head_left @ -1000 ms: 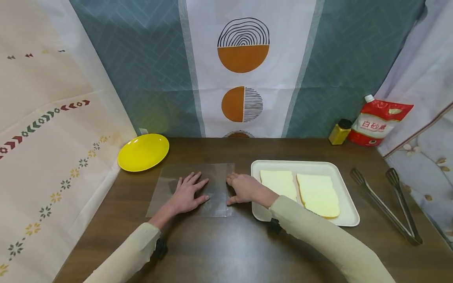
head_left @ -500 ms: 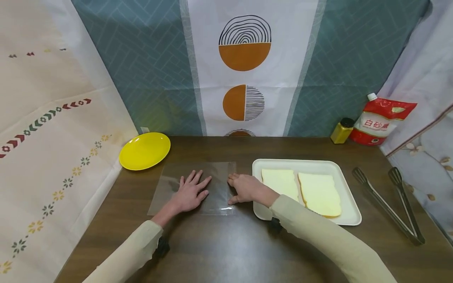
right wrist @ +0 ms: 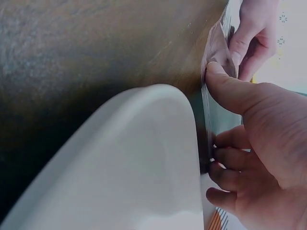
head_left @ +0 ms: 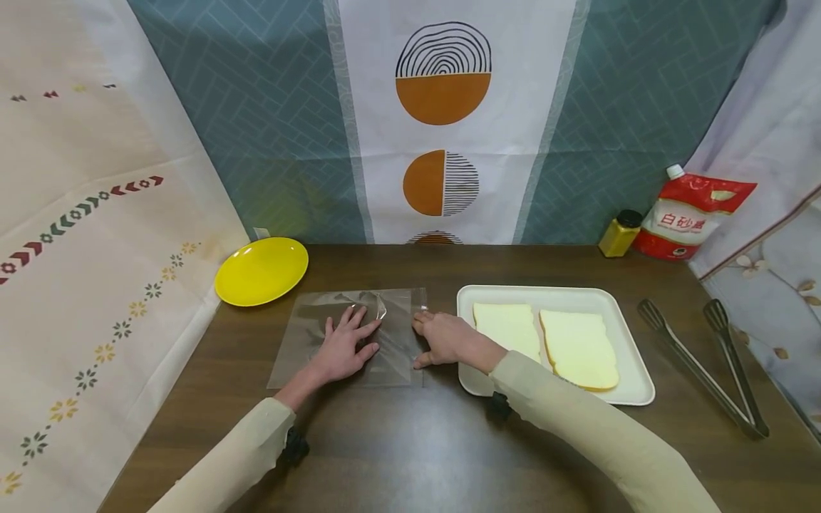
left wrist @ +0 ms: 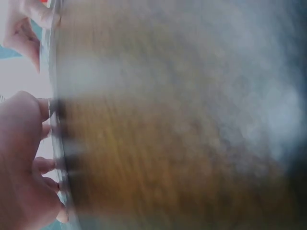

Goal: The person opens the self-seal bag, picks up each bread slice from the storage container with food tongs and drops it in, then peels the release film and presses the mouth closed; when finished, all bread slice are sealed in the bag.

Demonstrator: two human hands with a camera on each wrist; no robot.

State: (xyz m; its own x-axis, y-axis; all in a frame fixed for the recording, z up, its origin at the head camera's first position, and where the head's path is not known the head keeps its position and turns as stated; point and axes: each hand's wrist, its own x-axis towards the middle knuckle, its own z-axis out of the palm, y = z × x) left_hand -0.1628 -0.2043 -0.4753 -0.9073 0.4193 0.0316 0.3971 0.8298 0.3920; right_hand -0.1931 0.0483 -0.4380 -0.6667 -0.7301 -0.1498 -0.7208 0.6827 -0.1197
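The brown wooden table (head_left: 410,442) carries a white rectangular tray (head_left: 631,370) at 3 o'clock from the hands, with 2 pale bread slices (head_left: 577,349) lying side by side in it. A clear plastic bag (head_left: 301,349) lies flat at the table's middle, just left of the tray. A round yellow plate (head_left: 261,271) sits at 11 o'clock from the bag.

The left hand (head_left: 343,349) rests flat on the bag, fingers spread and straight. The right hand (head_left: 442,338) has its fingers curled at the bag's right edge, thumb pressed on the plastic; the right wrist view shows the thumb (right wrist: 225,86) against that edge.

Compared with 0.5 s ago, the bag's far part is now rumpled and lifted near the left fingertips, with a bright crease; earlier it lay smooth. Both hands stay in place.

Metal tongs (head_left: 712,370) lie at the far right.
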